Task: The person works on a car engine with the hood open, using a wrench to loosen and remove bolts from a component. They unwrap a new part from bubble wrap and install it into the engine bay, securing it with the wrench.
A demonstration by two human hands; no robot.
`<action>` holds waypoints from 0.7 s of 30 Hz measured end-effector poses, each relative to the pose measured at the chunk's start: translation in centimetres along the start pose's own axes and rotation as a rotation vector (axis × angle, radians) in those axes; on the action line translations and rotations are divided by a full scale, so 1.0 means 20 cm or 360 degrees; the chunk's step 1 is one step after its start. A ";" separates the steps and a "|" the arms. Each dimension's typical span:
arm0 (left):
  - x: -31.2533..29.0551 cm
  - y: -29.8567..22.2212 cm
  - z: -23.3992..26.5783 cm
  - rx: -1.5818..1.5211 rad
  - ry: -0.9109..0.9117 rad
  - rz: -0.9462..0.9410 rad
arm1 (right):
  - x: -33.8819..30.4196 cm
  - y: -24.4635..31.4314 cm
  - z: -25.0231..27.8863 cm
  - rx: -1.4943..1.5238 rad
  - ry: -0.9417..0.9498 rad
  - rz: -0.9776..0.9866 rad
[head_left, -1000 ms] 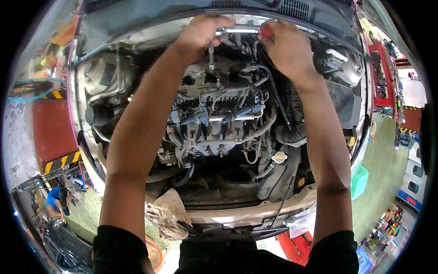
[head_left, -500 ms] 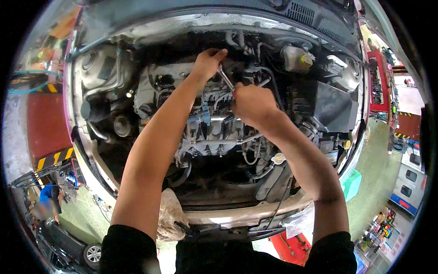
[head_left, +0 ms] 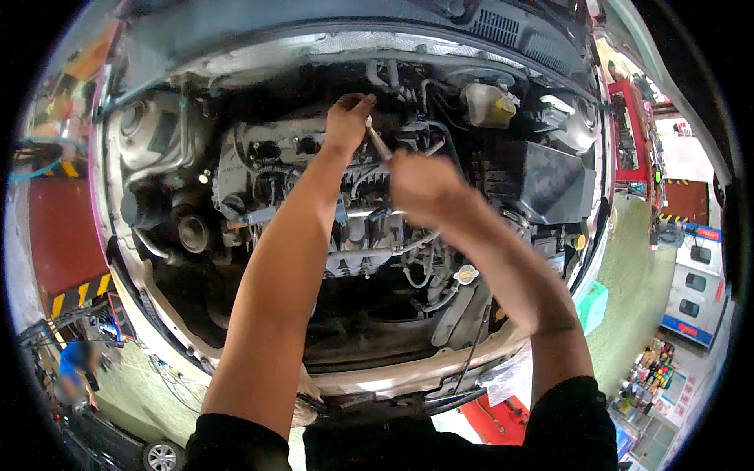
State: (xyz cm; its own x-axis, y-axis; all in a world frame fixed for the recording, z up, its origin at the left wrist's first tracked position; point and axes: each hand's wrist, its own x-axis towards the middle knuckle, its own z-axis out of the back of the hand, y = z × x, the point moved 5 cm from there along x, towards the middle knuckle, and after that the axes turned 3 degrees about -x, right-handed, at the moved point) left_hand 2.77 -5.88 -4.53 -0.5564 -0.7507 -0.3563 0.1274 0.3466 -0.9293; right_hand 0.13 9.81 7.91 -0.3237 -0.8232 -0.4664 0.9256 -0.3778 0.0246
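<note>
Over the far side of the engine (head_left: 243, 169), in an open engine bay, both my hands work close together. A shiny metal wrench (head_left: 378, 143) slants between them. My right hand (head_left: 426, 182), smeared by motion, wraps around its near end. At the far end of the wrench is my left hand (head_left: 347, 125), its fingers bent down over the back of the engine. What those fingertips press on is hidden by the hand. Hoses and wiring lie below my hands.
A fluid reservoir (head_left: 488, 106) with a yellow cap sits at the far right, behind a black box (head_left: 554, 184). The raised hood (head_left: 298, 20) spans the far side. A thin rod (head_left: 473, 345) crosses the front edge. Another person (head_left: 77, 363) is off at the lower left.
The whole view has shifted, so the engine bay lies farther left in it. Both hands stay at the wrench; my right hand is now blurred by movement.
</note>
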 end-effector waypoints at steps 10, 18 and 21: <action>-0.08 0.00 -0.05 -0.0294 -0.0017 0.0081 | 0.57 -0.43 -0.01 -0.0262 -0.0612 -0.0228; 0.02 0.10 0.08 -0.0342 0.0014 0.0092 | 0.29 -0.08 0.22 -0.0309 0.0239 -0.0061; -0.07 0.04 -0.12 -0.0322 0.0015 0.0170 | 0.57 -0.41 0.15 -0.0100 -0.0890 -0.0001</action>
State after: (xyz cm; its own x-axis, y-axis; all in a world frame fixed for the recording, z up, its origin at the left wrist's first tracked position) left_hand 1.72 -3.20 -4.50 -0.5564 -0.6985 -0.4499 0.0191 0.5306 -0.8474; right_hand -11.75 2.25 5.11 -0.3631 -0.9288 0.0740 0.9297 -0.3664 -0.0363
